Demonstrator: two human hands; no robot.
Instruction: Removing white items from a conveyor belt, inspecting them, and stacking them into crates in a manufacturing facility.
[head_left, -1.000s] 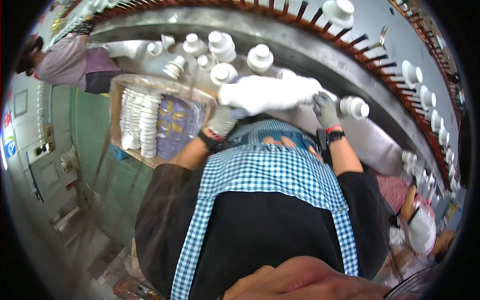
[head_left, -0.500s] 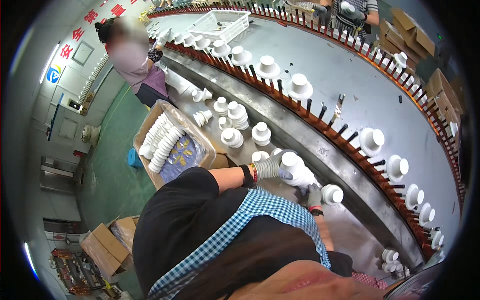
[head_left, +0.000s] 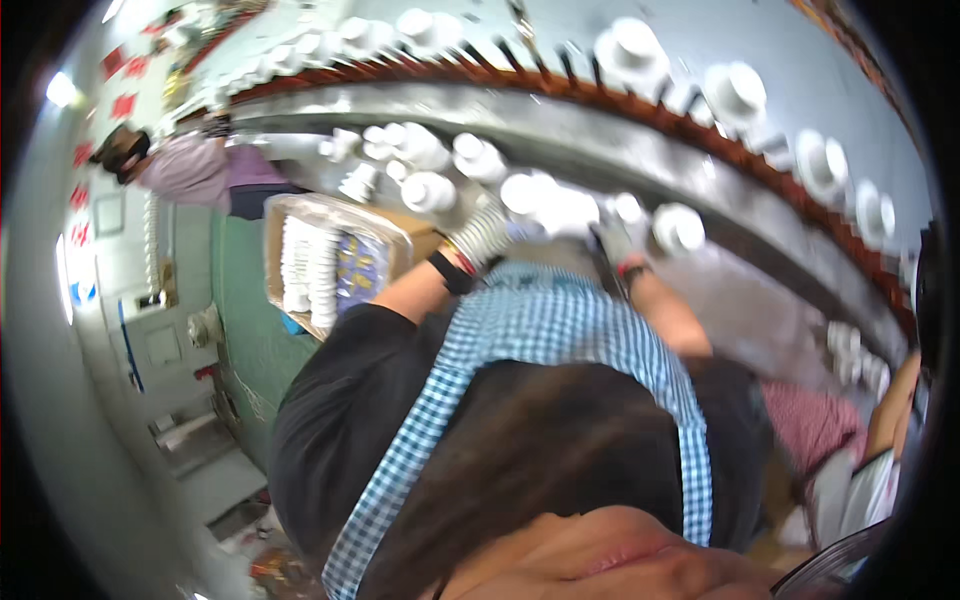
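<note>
A worker in a black top and blue-checked apron (head_left: pixel 540 325) stands close against a metal bench (head_left: pixel 735 290), both forearms stretched forward and bands at both wrists. The gloved left hand (head_left: pixel 484 234), its fingers partly curled, has hold of the left end of a bright white stack (head_left: pixel 558 208), which lies crosswise in front of the apron, between the two hands. The gloved right hand (head_left: pixel 620 242) is at the stack's right end, fingers bent; motion blur makes it impossible to tell how firmly they close there.

Just beyond the right hand, a white flanged piece (head_left: pixel 679 229) sits on the bench. To the left, a plastic-lined cardboard box (head_left: pixel 413 226) holds rows of nested white pieces (head_left: pixel 312 262) next to a bluish-purple layer (head_left: pixel 360 268) dotted with yellow. More white pieces (head_left: pixel 428 191) stand in a loose group on the bench past the box and the left hand.

Farther out, a curved rail (head_left: pixel 560 88) of dark pegs runs along the bench's far side, with wide-brimmed white pieces (head_left: pixel 735 95) along it. At far left, a co-worker in a light purple top (head_left: pixel 190 168) reaches toward the line.
</note>
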